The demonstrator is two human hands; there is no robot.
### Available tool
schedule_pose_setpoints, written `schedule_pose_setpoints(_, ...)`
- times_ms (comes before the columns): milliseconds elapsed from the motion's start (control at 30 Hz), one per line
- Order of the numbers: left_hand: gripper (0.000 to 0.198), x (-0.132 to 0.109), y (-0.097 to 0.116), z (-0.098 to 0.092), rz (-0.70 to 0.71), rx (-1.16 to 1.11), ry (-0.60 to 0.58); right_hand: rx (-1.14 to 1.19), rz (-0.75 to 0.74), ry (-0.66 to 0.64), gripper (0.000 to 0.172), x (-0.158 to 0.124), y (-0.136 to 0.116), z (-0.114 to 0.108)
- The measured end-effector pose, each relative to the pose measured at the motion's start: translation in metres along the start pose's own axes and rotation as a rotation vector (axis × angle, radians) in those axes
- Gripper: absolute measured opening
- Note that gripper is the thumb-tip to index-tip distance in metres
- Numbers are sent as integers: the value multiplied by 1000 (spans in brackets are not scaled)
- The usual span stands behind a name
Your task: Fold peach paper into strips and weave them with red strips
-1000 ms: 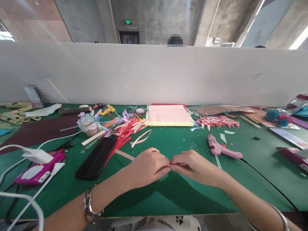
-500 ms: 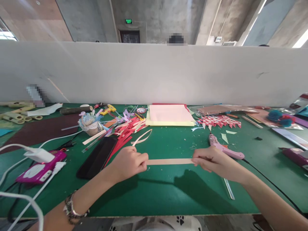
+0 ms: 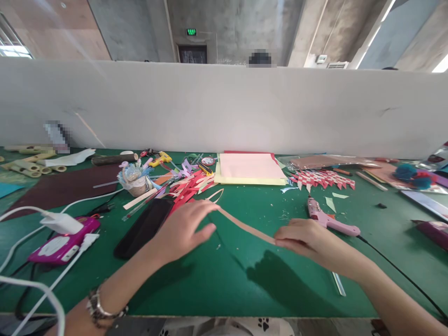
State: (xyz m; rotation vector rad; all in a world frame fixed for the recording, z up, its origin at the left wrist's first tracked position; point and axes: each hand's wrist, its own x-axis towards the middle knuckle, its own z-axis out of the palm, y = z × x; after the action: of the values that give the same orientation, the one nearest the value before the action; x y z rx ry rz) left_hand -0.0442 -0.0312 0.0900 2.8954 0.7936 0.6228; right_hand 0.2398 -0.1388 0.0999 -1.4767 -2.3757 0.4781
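Note:
A pale pink paper strip (image 3: 247, 227) slants above the green table, sagging slightly. Its lower right end is pinched between the thumb and fingers of my right hand (image 3: 308, 240). My left hand (image 3: 184, 228) has its thumb spread away from outstretched fingers, and the strip runs up to those fingertips. Beyond them a thin loop of the strip (image 3: 217, 195) curls; whether the fingers still bear on it is hidden. Under my left forearm lies a black phone (image 3: 142, 228). A pink glue gun (image 3: 331, 221) rests just past my right hand, with a clear glue stick (image 3: 338, 283) below the wrist.
Pink and yellow paper sheets (image 3: 250, 168) lie at the back centre, between red paper strips (image 3: 191, 186) and a woven red-and-white piece (image 3: 324, 178). At left are a magenta power strip (image 3: 65, 240) with white cables and a small decorated pot (image 3: 135, 179). A grey partition (image 3: 224, 109) stands behind.
My left hand has loosened from a closed pinch, its thumb moving away and its fingers stretching up. The strip, level and taut before, now slants and sags. My right hand keeps its pinch.

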Motion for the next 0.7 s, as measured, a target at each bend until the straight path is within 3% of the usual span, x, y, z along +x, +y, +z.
schedule_pose_setpoints(67,41,12,23,3,108,-118,-62,4,-107,11,32,8,-8,-1)
schedule_pose_setpoints(167,25,21,40,7,167,-215,-138,-9,-186,45,29,12,-8,-2)
schedule_pose_setpoints(400,40,25,45,16,51,-222,-275,-443,-161,424,17,22,-17,21)
schedule_pose_setpoints(533,41,29,49,22,48,-200,-277,-465,-214,441,23,34,-29,33)
schedule_pose_setpoints(700,40,28,47,22,35,-267,-286,-282,-195,465,18,36,-28,34)
